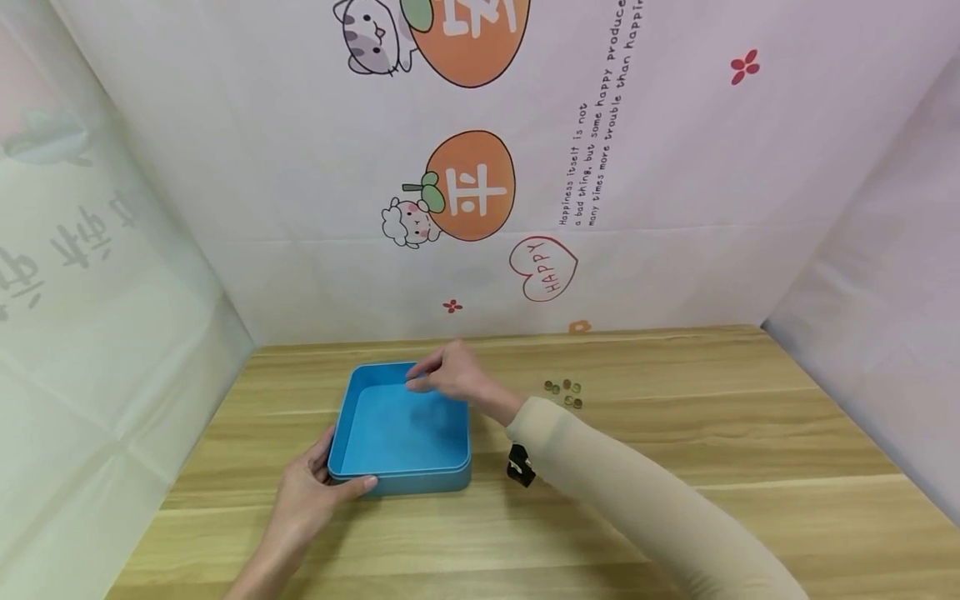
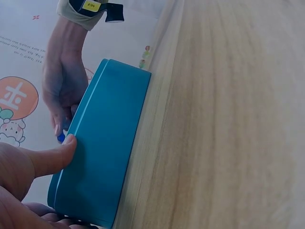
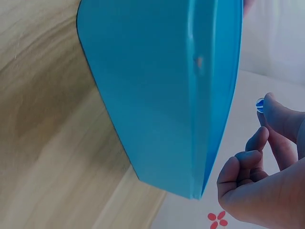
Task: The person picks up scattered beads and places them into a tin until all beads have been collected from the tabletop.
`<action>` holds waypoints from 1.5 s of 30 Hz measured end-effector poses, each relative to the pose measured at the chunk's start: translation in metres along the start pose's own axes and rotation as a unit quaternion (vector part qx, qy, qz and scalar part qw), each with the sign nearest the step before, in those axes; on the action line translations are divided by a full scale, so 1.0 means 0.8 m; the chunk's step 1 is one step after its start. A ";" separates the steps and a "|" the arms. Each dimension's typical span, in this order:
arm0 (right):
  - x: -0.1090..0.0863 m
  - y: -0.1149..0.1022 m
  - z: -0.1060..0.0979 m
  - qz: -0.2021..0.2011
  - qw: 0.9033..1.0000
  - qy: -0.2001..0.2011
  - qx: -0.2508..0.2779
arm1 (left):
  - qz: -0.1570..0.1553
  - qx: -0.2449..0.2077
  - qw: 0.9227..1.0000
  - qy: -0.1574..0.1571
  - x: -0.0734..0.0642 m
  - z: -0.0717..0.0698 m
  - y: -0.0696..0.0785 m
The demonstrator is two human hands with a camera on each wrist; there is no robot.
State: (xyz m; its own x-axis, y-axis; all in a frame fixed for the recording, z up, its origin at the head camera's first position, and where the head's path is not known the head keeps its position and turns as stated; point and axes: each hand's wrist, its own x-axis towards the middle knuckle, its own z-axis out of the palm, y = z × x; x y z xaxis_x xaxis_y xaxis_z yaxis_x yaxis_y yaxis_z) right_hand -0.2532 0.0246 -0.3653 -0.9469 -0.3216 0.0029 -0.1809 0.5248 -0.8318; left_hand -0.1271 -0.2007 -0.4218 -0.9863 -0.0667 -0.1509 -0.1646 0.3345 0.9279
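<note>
A shallow blue square box (image 1: 405, 429) with an open top sits on the table. My left hand (image 1: 309, 490) grips its near left corner, thumb on the front wall and fingers along the left side. Above the box's far right part is my right hand (image 1: 452, 373). Between its thumb and forefinger it pinches a small glass marble (image 3: 259, 105), clear with blue inside. The other fingers of that hand are curled in. To the right of the box lies a loose group of several marbles (image 1: 567, 388), greenish and brown.
The wooden table (image 1: 697, 417) meets a printed white cloth (image 1: 300, 275) at the back, with cloth at both sides too. A black device (image 1: 520, 467) shows below my right sleeve, beside the box.
</note>
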 end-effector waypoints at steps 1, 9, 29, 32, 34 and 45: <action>0.001 0.000 0.003 0.001 1.000 -0.002 -0.003 | 0.000 0.001 1.000 0.000 0.000 0.000 0.000; 0.005 0.003 0.022 0.004 1.000 -0.009 0.010 | -0.001 0.008 1.000 0.004 -0.001 -0.001 0.001; 0.007 0.009 0.042 0.019 1.000 -0.014 0.001 | -0.002 0.006 1.000 0.003 -0.001 -0.001 0.002; 0.007 0.009 0.045 0.019 1.000 -0.015 0.002 | -0.003 0.004 1.000 0.002 0.000 -0.001 0.002; 0.007 0.010 0.046 0.021 1.000 -0.016 0.003 | -0.003 0.005 1.000 0.002 0.000 -0.001 0.002; 0.007 0.014 0.048 0.011 1.000 -0.011 -0.004 | -0.001 0.006 1.000 0.000 0.000 -0.001 0.002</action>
State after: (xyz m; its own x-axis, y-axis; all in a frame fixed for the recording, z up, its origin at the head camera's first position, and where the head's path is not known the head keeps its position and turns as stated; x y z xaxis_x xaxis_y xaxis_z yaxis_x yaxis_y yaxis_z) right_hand -0.2505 -0.0017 -0.3957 -0.9446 -0.3270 -0.0279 -0.1618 0.5379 -0.8273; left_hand -0.1276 -0.2011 -0.4204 -0.9861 -0.0666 -0.1521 -0.1658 0.3450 0.9239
